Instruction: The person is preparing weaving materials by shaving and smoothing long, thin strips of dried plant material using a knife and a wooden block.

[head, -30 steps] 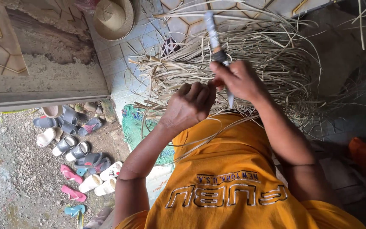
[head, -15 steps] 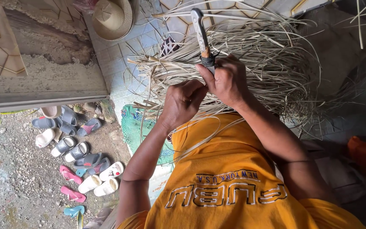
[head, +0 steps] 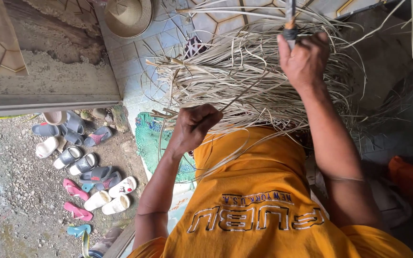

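Nearest us, our left hand is clenched on one thin strip, pulling it taut so it parts from the rest. Beyond, our right hand grips a knife by its handle, raised over the pile of dried strips on the tiled floor, with a straw hat farthest off.
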